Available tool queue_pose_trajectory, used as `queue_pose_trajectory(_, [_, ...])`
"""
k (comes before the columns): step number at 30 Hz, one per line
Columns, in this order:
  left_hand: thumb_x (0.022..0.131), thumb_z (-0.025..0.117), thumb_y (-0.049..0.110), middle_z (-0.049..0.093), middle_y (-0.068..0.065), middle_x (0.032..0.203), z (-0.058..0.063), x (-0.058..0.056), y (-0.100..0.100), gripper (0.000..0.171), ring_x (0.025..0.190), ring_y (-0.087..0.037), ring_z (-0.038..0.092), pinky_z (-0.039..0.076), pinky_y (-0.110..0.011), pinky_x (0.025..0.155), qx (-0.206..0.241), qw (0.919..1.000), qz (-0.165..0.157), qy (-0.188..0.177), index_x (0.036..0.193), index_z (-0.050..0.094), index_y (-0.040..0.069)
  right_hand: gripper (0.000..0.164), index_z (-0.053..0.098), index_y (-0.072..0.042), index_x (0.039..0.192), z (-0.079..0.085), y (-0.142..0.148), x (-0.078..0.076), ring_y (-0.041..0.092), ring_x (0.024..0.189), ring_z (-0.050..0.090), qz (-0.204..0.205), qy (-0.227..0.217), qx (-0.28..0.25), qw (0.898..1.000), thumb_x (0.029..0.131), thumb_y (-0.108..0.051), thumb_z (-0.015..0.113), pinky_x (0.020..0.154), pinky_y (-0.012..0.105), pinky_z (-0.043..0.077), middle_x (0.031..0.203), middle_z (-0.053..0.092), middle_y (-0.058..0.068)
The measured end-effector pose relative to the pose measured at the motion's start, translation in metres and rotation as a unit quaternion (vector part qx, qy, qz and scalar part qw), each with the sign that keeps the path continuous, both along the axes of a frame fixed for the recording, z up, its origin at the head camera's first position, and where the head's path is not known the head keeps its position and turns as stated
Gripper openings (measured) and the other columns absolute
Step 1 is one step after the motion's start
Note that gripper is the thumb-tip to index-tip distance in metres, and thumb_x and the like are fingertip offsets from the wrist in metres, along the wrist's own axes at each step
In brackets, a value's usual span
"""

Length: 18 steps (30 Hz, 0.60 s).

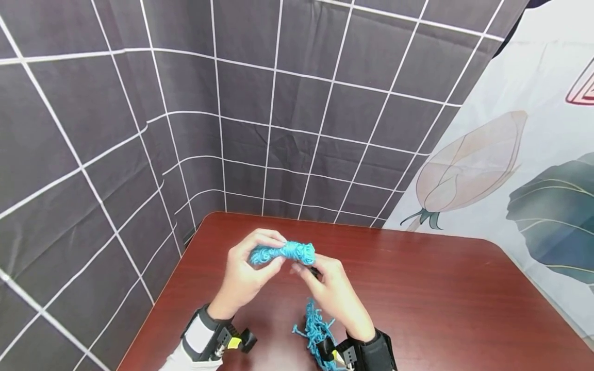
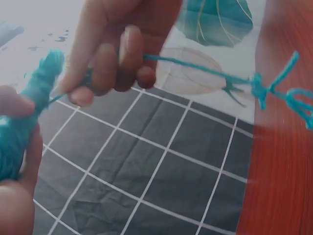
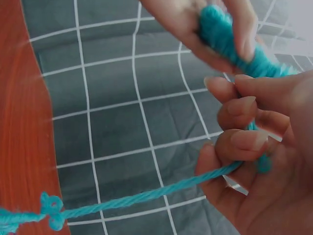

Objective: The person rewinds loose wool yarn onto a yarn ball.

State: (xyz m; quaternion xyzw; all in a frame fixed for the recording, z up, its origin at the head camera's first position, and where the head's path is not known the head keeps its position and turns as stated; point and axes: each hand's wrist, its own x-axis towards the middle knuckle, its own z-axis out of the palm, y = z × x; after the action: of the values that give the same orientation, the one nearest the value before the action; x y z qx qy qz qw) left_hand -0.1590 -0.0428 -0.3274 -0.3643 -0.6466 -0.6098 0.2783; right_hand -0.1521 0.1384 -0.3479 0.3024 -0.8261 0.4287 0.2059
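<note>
A bundle of wound turquoise yarn (image 1: 297, 251), narrowed at its middle, is held up over the table. My left hand (image 1: 248, 270) grips it between thumb and fingers at its left part. Close against its right end, my right hand (image 1: 331, 288) has its fingers curled round a strand of the same yarn (image 3: 161, 191). In the right wrist view that strand runs from the curled fingers down to a small knot (image 3: 52, 210). A loose, knotted heap of turquoise yarn (image 1: 315, 327) lies on the table below, partly hidden by the right wrist's camera.
The reddish-brown wooden table (image 1: 417, 288) reaches out to both sides. Dark cloth with a white grid (image 1: 297, 108) hangs behind it and on the left. White cloth printed with a bud and leaves (image 1: 468, 170) hangs at the right.
</note>
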Motion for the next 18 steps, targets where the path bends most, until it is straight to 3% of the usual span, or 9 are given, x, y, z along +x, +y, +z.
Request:
queue_pose_trajectory(3, [0.066,0.07,-0.016,0.063,-0.019,0.094,-0.001,0.0,0.001,0.027,0.09,-0.023,0.058,0.051,-0.018,0.078,-0.014,0.9988,0.047,0.006,0.09,0.065,-0.005,0.014,0.069,-0.017,0.086,0.002,-0.005,0.004,0.004,0.059,0.047,0.01,-0.012,0.023,1.0,0.091,-0.021,0.056,0.052,0.021,0.044,0.074,0.064,-0.006])
queue_pose_trajectory(7, [0.066,0.071,-0.014,0.064,-0.015,0.094,-0.003,-0.001,0.002,0.027,0.09,-0.021,0.058,0.051,-0.02,0.078,-0.038,0.9962,0.076,0.021,0.091,0.066,-0.002,0.017,0.066,-0.021,0.083,0.006,-0.009,0.011,0.004,0.058,0.044,0.01,-0.015,0.044,0.999,0.093,-0.027,0.054,0.053,0.02,0.042,0.071,0.06,-0.011])
queue_pose_trajectory(13, [0.068,0.072,-0.008,0.065,-0.008,0.096,-0.018,-0.009,0.002,0.028,0.09,-0.016,0.059,0.052,-0.024,0.076,-0.064,0.9933,0.091,0.03,0.092,0.068,0.005,0.013,0.065,-0.02,0.082,0.011,-0.003,0.018,0.004,0.056,0.043,0.001,0.004,0.033,0.999,0.091,-0.025,0.057,0.051,0.021,0.042,0.072,0.06,-0.008])
queue_pose_trajectory(16, [0.068,0.072,-0.007,0.065,-0.006,0.096,-0.024,-0.013,0.002,0.029,0.09,-0.015,0.059,0.053,-0.026,0.075,-0.078,0.9926,0.089,0.027,0.092,0.068,0.008,0.012,0.065,-0.018,0.083,0.014,0.003,0.02,0.003,0.053,0.039,-0.013,0.02,0.027,0.999,0.09,-0.025,0.058,0.048,0.019,0.038,0.066,0.053,-0.007])
queue_pose_trajectory(18, [0.068,0.072,-0.007,0.065,-0.006,0.096,-0.022,-0.011,0.003,0.028,0.09,-0.014,0.058,0.054,-0.027,0.074,-0.091,0.9921,0.083,0.022,0.091,0.068,0.008,0.009,0.064,-0.017,0.082,0.015,0.007,0.02,0.004,0.051,0.036,-0.028,0.031,0.018,0.999,0.088,-0.024,0.061,0.047,0.017,0.034,0.062,0.047,-0.006])
